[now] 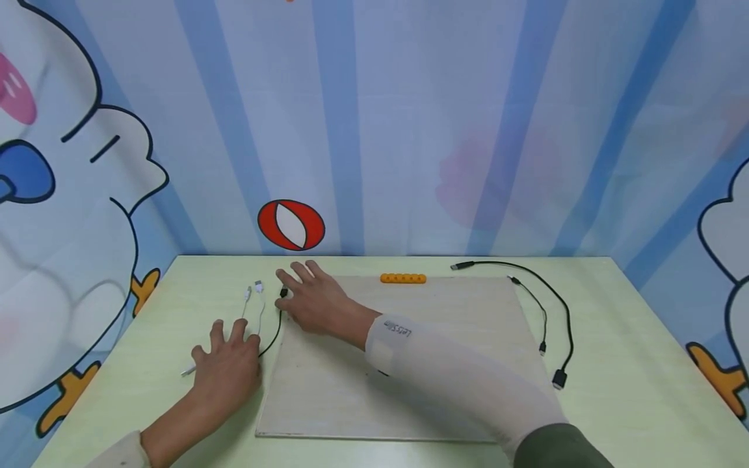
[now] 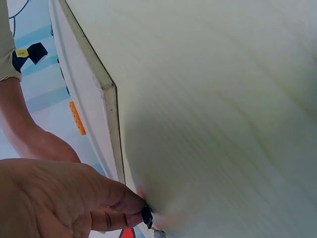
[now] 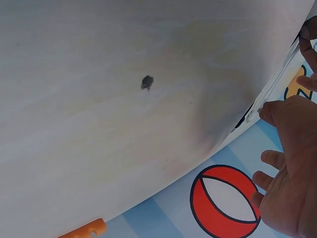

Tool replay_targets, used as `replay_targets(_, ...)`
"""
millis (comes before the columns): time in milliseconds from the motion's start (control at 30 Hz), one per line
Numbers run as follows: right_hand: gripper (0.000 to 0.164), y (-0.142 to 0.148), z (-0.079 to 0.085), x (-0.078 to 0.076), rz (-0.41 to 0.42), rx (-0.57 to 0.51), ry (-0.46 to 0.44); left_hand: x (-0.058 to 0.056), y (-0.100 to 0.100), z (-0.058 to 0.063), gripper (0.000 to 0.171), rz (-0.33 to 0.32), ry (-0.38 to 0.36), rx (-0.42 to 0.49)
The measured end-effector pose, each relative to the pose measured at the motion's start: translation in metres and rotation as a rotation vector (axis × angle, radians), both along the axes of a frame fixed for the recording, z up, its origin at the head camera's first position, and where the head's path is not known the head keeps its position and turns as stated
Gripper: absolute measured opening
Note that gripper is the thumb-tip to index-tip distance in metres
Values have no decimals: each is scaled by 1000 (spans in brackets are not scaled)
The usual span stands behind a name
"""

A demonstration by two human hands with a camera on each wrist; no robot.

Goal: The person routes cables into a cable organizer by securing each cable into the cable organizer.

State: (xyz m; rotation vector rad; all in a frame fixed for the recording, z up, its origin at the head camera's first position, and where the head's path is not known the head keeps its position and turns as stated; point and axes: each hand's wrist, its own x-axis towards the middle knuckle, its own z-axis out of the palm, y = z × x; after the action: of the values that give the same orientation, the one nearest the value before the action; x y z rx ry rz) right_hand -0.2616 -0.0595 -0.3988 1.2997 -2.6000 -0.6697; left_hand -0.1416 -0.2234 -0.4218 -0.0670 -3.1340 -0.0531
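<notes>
A short black cable with a boxy black plug [image 1: 283, 292] lies along the left edge of the pale board [image 1: 374, 409]. My left hand [image 1: 227, 361] pinches the cable's near end [image 2: 147, 217] between thumb and finger, low over the table. At the far end, my right hand [image 1: 318, 302] reaches over the board with fingers spread, thumb and forefinger on either side of the plug. A white cable with a USB plug [image 1: 259, 286] and a slimmer white plug [image 1: 248, 292] lies just left; its rest is partly hidden behind my left hand.
Right of the board lie a long black cable [image 1: 569, 318] and a shorter black cable [image 1: 544, 315]. An orange cable holder [image 1: 402, 278] sits at the board's far edge. Behind the table [image 1: 632, 390] hangs a blue striped cartoon backdrop [image 1: 398, 130].
</notes>
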Motion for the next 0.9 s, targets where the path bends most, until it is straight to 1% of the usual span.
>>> replay_targets(200, 50, -3, -3, -5, 2, 5, -1, -1, 0, 0, 26, -2, 5, -2)
replay_targets(367, 54, -4, -8, -9, 3, 22, -4, -1, -1, 0, 26, 11, -6, -3)
replay_targets(467, 55, -5, -10, -12, 15, 31, 10, -1, -1, -1, 25, 13, -7, 6)
replay_targets(633, 53, -9, -11, -15, 43, 37, 69, -1, -1, -1, 23, 14, 0, 1)
replay_targets(800, 48, -14, -11, -17, 51, 37, 78, -1, 0, -1, 21, 14, 7, -8)
replay_targets(900, 45, -17, -11, -19, 38, 36, 69, 0, 1, 0, 20, 15, 9, -5)
